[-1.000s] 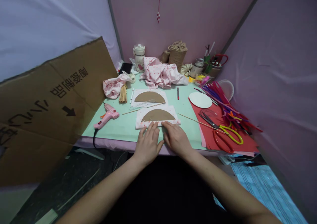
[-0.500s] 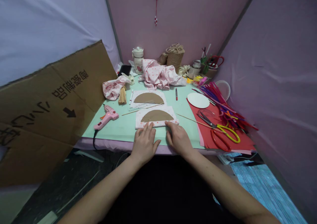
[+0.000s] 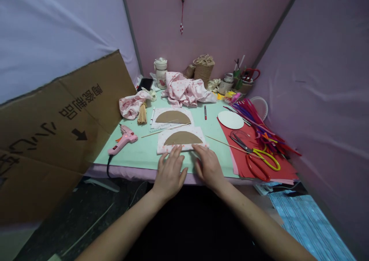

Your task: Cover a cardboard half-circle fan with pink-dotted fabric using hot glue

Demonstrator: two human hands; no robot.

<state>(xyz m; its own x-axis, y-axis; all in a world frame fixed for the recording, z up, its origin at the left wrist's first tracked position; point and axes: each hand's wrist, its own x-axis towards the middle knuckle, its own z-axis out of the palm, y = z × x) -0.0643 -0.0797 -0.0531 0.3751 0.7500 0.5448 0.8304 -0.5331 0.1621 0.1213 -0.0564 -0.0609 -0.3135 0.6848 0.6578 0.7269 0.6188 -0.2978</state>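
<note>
My left hand [image 3: 170, 171] and my right hand [image 3: 209, 167] lie flat, fingers stretched, on the near edge of the mint green table [image 3: 138, 151]. Their fingertips press the near edge of a pink-dotted fabric piece [image 3: 162, 147] that carries a brown cardboard half-circle [image 3: 182, 138]. A second half-circle on fabric [image 3: 172, 117] lies just behind it, with a thin wooden stick [image 3: 161, 130] between the two. Neither hand holds anything.
A pink glue gun [image 3: 123, 138] lies left. Red paper [image 3: 259, 161], scissors [image 3: 261, 157], pipe cleaners [image 3: 256, 118] and a white disc [image 3: 230, 119] are right. Crumpled pink fabric [image 3: 186, 90], a twine spool [image 3: 204, 68] and jars stand at the back. A cardboard sheet [image 3: 57, 122] leans left.
Both hands shifted slightly along the fabric's near edge; the right hand's fingers now rest nearer the cardboard's right corner. The view tilted a little.
</note>
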